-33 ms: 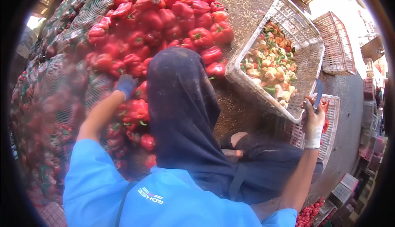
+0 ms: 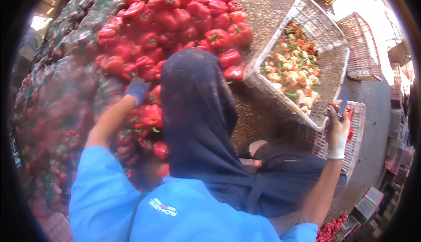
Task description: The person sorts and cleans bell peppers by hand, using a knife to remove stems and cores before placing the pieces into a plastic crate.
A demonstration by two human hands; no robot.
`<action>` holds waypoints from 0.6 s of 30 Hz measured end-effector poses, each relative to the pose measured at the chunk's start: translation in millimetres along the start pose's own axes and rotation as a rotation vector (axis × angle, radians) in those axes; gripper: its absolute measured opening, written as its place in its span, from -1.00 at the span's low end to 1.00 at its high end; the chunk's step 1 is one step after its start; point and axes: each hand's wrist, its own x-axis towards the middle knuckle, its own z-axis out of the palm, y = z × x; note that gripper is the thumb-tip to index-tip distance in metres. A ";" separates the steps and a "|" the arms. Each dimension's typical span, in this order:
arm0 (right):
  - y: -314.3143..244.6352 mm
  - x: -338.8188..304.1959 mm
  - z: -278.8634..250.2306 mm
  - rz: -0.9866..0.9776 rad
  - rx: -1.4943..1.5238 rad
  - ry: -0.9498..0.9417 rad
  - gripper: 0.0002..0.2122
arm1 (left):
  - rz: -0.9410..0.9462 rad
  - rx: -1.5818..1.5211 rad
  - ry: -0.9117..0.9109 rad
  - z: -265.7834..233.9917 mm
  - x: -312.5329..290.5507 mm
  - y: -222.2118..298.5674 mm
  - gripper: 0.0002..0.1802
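Note:
My left hand (image 2: 138, 89), in a blue glove, reaches into the edge of a big heap of red bell peppers (image 2: 193, 25). Its fingers are blurred against the peppers, so I cannot make out whether they grip one. On the right, my right hand (image 2: 338, 130), in a white glove with dark fingertips, is closed round a knife (image 2: 344, 96) whose curved, bluish blade points up. It is beside the near corner of a white plastic crate (image 2: 280, 96) holding pale pepper cores and green and red scraps. Red pieces (image 2: 351, 130) show just behind that hand.
A second white crate (image 2: 357, 145) lies under the right hand. Netted sacks of peppers (image 2: 70, 80) are stacked on the left. My dark-trousered knee (image 2: 193, 93) rises between the heap and the crate. Another crate (image 2: 359, 49) stands far right; more red peppers (image 2: 331, 229) lie lower right.
The whole view has shifted slightly, with the scene sliding a little to the right. Both hands keep nearly the same places, and the knife stays in my right hand.

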 end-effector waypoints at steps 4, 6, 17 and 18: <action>34.2 4.2 -2.4 0.031 0.093 -0.055 -0.73 | -0.016 -0.025 0.023 -27.5 -26.4 -4.4 -0.27; 59.3 0.6 -23.3 0.058 0.077 -0.041 -0.71 | -0.066 0.023 0.014 -60.3 -33.2 9.1 -0.37; 25.2 -13.0 -6.1 0.078 0.320 -0.128 -0.72 | -0.528 -1.015 0.288 -157.9 -92.0 -21.2 0.22; 11.9 -16.7 2.3 0.072 0.355 -0.169 -0.72 | -0.489 -1.172 0.414 -163.2 -93.4 -26.4 0.22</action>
